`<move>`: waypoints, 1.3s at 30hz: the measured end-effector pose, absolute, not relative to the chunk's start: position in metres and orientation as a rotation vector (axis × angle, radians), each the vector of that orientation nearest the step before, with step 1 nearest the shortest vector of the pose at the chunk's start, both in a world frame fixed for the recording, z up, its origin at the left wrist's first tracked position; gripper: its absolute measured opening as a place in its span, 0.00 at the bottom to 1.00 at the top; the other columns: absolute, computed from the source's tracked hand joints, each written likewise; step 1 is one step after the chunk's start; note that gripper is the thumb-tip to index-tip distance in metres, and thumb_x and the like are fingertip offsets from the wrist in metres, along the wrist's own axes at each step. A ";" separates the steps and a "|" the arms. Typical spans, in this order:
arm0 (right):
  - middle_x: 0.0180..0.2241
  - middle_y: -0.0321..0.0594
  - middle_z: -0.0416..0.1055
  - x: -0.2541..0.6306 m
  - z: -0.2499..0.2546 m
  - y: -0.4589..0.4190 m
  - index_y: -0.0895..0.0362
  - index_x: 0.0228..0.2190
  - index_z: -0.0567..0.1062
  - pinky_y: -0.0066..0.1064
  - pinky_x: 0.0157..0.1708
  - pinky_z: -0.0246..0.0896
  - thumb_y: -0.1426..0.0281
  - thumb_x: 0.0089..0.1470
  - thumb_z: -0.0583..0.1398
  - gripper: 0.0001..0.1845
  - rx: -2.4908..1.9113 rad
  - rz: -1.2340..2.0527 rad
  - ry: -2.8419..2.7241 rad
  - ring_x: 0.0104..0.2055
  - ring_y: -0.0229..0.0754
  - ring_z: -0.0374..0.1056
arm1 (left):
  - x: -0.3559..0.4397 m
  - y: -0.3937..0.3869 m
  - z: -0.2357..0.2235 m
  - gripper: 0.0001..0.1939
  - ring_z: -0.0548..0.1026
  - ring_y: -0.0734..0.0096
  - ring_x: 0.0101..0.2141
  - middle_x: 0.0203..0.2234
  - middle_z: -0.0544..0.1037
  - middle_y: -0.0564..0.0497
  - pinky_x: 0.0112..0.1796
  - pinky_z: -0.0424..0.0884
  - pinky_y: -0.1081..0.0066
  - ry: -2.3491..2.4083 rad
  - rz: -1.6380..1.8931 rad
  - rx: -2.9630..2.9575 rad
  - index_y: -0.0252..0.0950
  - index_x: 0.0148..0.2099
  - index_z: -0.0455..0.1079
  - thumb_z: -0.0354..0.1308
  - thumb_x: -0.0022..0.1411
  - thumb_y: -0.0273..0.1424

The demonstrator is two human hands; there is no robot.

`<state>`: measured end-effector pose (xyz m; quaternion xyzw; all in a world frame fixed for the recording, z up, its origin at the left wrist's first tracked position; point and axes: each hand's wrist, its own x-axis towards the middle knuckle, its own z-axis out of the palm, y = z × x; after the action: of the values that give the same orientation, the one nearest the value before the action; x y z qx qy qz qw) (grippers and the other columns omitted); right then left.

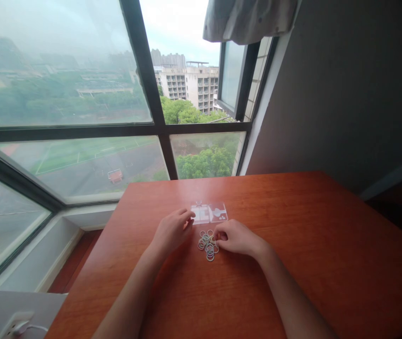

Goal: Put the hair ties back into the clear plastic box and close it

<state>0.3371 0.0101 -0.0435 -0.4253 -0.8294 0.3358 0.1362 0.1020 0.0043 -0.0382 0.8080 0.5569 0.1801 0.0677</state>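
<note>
Clear plastic box [201, 215]: opened out on counter [293, 212] | pale rings [206, 242]: heaped outside it, near side | left hand [174, 230]: fingers parted at box's left edge | right hand [237, 237]: fingertips at heap's right side, cannot tell if pinching one

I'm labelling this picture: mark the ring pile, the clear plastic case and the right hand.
Ring pile [208, 245]: head view, middle rings.
Clear plastic case [207, 213]: head view, near its middle.
Right hand [237, 237]: head view, its back.
</note>
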 end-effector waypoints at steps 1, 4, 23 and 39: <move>0.22 0.31 0.69 0.337 -0.043 0.010 0.56 0.26 0.78 0.23 0.25 0.50 0.77 0.45 0.59 0.07 -1.226 0.985 -2.398 0.24 0.33 0.62 | 0.102 0.004 -0.038 0.11 0.73 0.69 0.32 0.33 0.76 0.50 0.32 0.63 0.73 1.680 0.546 2.433 0.41 0.41 0.73 0.49 0.64 0.29; 0.22 0.31 0.69 0.338 -0.043 0.010 0.57 0.27 0.77 0.22 0.24 0.51 0.76 0.45 0.60 0.06 -1.165 1.073 -2.361 0.25 0.33 0.62 | 0.103 0.004 -0.035 0.10 0.73 0.70 0.31 0.33 0.76 0.50 0.31 0.63 0.74 1.670 0.576 2.414 0.40 0.40 0.73 0.49 0.64 0.29; 0.21 0.31 0.64 0.328 -0.045 0.017 0.57 0.31 0.76 0.24 0.26 0.54 0.68 0.52 0.61 0.05 -1.174 0.933 -1.949 0.24 0.34 0.60 | 0.129 0.001 -0.038 0.07 0.70 0.75 0.27 0.25 0.75 0.52 0.27 0.64 0.77 1.346 0.993 1.960 0.35 0.34 0.73 0.55 0.61 0.30; 0.20 0.31 0.67 0.335 -0.051 0.020 0.57 0.30 0.78 0.24 0.26 0.52 0.74 0.49 0.59 0.07 -1.276 0.928 -2.063 0.24 0.34 0.62 | 0.106 0.034 -0.074 0.13 0.69 0.73 0.27 0.25 0.72 0.52 0.28 0.65 0.75 1.660 1.255 1.747 0.35 0.40 0.75 0.55 0.60 0.38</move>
<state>0.3352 0.0199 -0.0508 -0.4731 -0.7652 0.3440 0.2689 0.1062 0.0339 -0.0737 0.6284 0.5974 0.4514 0.2108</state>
